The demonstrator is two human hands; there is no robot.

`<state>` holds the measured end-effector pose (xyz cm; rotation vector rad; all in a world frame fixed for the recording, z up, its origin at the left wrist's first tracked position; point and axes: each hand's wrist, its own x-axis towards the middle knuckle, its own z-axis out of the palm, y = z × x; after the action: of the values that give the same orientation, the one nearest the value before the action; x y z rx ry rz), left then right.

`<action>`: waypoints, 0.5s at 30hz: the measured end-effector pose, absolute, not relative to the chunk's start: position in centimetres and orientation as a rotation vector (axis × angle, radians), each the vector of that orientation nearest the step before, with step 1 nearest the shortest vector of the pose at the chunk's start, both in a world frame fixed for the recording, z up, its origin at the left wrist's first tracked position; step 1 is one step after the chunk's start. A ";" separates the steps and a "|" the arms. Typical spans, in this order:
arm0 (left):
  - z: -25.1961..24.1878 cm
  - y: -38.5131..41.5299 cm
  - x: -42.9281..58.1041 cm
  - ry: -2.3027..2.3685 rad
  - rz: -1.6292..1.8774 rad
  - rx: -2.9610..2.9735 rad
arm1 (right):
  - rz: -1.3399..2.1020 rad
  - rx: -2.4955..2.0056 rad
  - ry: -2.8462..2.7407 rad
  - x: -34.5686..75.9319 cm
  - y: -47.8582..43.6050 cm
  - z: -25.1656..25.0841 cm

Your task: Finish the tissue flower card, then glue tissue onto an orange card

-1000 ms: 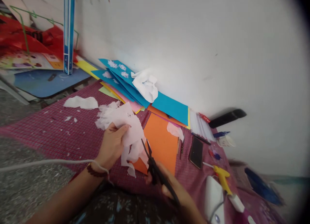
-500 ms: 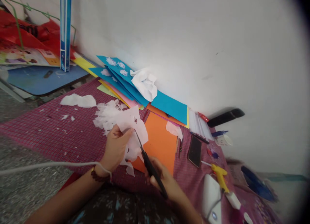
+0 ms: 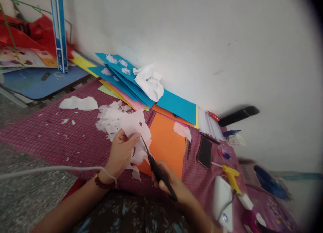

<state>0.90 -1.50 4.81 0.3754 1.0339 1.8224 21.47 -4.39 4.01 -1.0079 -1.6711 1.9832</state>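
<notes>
Between thumb and fingers, my left hand [image 3: 121,152] pinches a thin white sheet of paper [image 3: 132,120] that has ragged cut edges and small holes. My right hand [image 3: 169,182] grips black-handled scissors [image 3: 157,169], their blades pointing up and left. The blade tips touch or lie very near the paper, just beside my left thumb; whether they are fully closed I cannot tell. Behind my left hand spreads a heap of torn white paper strips [image 3: 107,118]. Under the scissors and the held paper lies an orange sheet [image 3: 168,144].
Blue folded cards [image 3: 126,80] with white tufts lean by the wall, a crumpled white paper [image 3: 150,83] on them. To the right are a phone [image 3: 204,152], a yellow glue gun [image 3: 230,179] and a white power strip [image 3: 222,201]. A white cable [image 3: 63,168] crosses my left wrist.
The view has shifted slightly, so the background sits a little differently. The held paper has tilted a little, with both hands keeping their grips. The scissors stay close to my left thumb.
</notes>
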 end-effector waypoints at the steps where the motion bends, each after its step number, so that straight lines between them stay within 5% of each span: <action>1: 4.8 -1.6 1.0 1.027 1.804 0.376 | 1.995 -0.997 -1.662 21.4 -4.4 4.3; 15: 5.0 -2.5 2.7 1.006 1.661 0.355 | 1.946 -1.038 -1.508 21.1 -4.8 2.1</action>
<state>2.73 -2.47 5.02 0.3555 1.0058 1.6613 21.15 -4.84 2.09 -1.0383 -1.5079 1.9462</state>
